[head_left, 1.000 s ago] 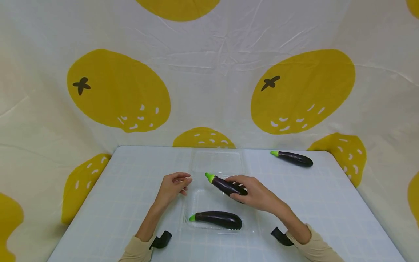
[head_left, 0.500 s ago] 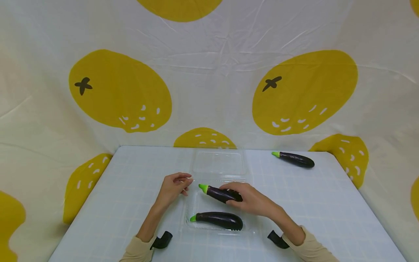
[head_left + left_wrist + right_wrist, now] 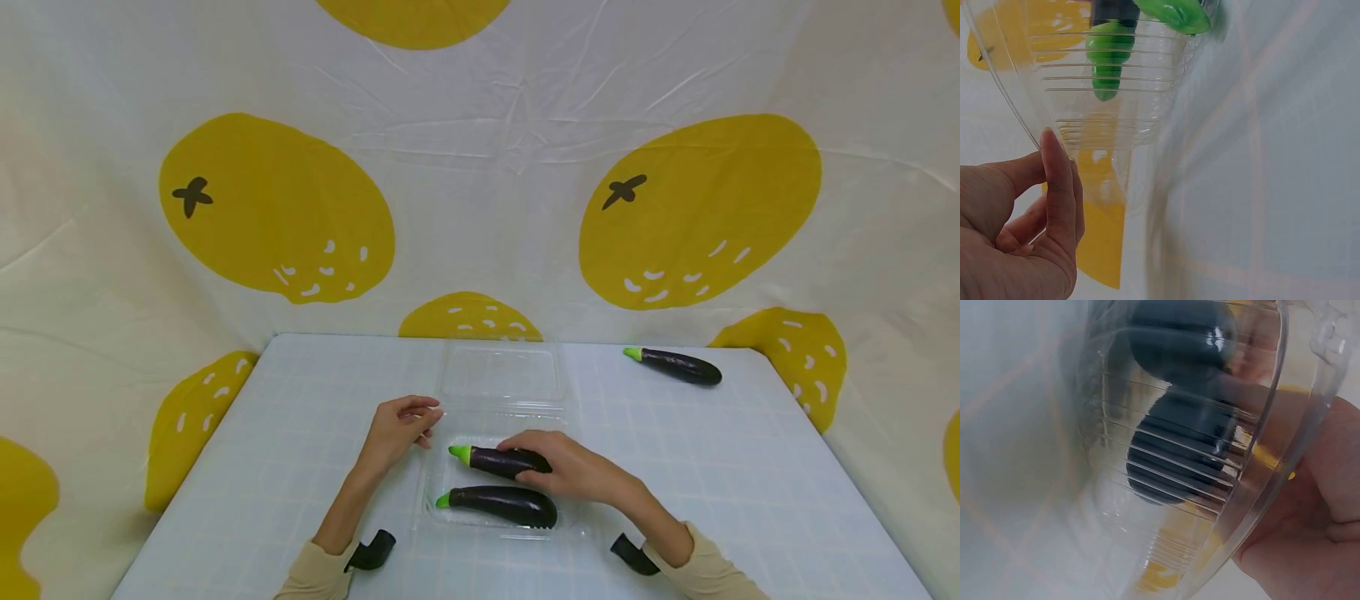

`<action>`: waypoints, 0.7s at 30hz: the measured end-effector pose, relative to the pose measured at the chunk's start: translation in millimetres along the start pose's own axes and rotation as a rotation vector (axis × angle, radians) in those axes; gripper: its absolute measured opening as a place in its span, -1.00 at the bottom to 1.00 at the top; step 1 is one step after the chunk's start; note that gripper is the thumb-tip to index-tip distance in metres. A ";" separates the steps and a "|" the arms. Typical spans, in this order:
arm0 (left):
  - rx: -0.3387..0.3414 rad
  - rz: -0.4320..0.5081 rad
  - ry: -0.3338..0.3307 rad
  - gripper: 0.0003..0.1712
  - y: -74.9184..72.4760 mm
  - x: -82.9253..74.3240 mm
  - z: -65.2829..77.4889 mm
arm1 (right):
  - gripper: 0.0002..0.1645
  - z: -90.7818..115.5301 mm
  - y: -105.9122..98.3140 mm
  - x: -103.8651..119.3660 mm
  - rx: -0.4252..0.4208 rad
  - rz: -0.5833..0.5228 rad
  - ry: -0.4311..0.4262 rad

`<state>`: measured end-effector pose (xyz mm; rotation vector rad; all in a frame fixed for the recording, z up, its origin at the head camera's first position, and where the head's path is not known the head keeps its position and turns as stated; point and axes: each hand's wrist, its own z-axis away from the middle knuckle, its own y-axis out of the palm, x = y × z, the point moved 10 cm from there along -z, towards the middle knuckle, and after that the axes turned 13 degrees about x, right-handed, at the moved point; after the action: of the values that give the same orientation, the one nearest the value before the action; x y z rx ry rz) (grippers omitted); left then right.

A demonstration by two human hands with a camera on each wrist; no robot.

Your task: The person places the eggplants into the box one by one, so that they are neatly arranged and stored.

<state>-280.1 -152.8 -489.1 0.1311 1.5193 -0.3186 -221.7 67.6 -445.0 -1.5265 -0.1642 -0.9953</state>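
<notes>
A clear plastic clamshell container (image 3: pixel 431 483) lies unfolded, its lid (image 3: pixel 501 371) away from me. In its tray a glossy dark eggplant (image 3: pixel 501 504) with a green stem end lies crosswise along the near side. My right hand (image 3: pixel 573 471) grips a second eggplant (image 3: pixel 487 461) low in the tray, just behind the first and almost parallel to it. Through the ribbed wall, the right wrist view shows both dark ends (image 3: pixel 1175 447) close together. At the tray's left edge, my left hand (image 3: pixel 397 429) pinches the rim between thumb and fingers (image 3: pixel 1057 181).
A third eggplant (image 3: pixel 678 367) lies at the table's back right, stem end to the left. Behind the white-blue checked table (image 3: pixel 300 417) hangs a pale cloth (image 3: pixel 480 208) printed with yellow fruit. Black wrist mounts (image 3: pixel 371 550) sit at both wrists.
My right hand has lowered its eggplant toward me into the tray, turning it closer to parallel with the near one. The left hand has stayed in place.
</notes>
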 end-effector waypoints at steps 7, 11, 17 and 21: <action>-0.001 0.007 -0.003 -0.61 0.9 -0.4 0.4 | -0.56 -1.1 7.3 1.7 0.037 0.008 -0.041; 0.002 0.011 0.002 -0.60 1.6 -1.2 1.0 | -0.57 -1.9 9.6 0.9 0.056 0.008 -0.045; 0.005 0.015 0.027 -0.61 1.3 -2.2 1.1 | -0.59 -2.5 11.8 0.4 0.089 0.003 -0.031; 0.007 0.016 0.032 -0.61 1.5 -2.3 0.8 | -0.60 -2.8 12.1 0.1 0.097 0.005 -0.034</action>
<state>-278.9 -151.3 -486.9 0.1542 1.5482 -0.3101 -215.5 62.2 -454.3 -1.4552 -0.2298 -0.9450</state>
